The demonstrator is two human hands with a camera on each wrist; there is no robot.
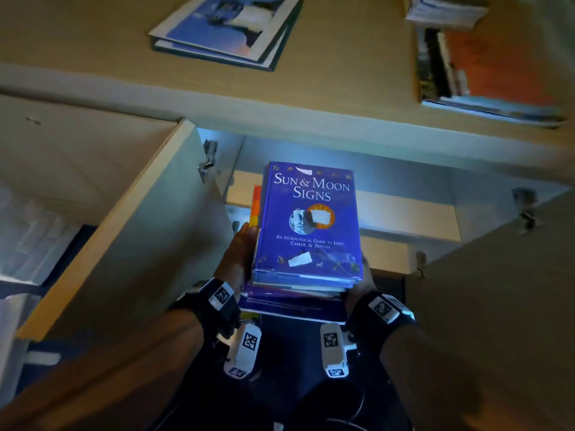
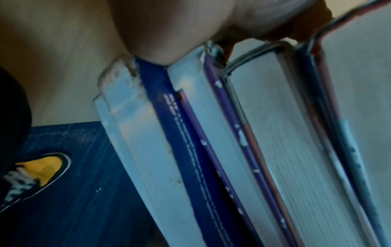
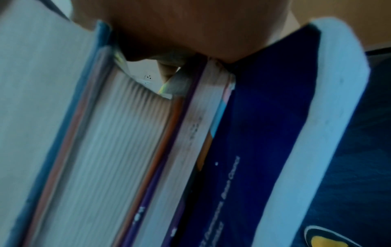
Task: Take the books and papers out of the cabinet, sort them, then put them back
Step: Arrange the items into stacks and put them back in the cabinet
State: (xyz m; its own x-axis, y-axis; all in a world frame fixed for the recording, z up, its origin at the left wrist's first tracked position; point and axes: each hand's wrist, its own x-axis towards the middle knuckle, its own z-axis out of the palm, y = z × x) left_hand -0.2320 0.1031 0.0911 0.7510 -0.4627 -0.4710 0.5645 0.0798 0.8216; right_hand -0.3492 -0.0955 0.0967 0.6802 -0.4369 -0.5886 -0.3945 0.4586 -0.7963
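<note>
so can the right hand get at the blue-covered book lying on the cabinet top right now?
Probably not: the right hand and left hand both hold the book stack, though the blue-covered book lies unobstructed.

A home study or office corner: wooden cabinet (image 1: 130, 213) with open doors, books (image 1: 230, 29) on its top, blue carpet (image 2: 74, 200)

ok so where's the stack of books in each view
head: stack of books at centre, gripped between left hand and right hand.
left wrist: page edges fill the middle and right.
right wrist: edges fill left and middle.
shared landmark: dark blue book with white print.
</note>
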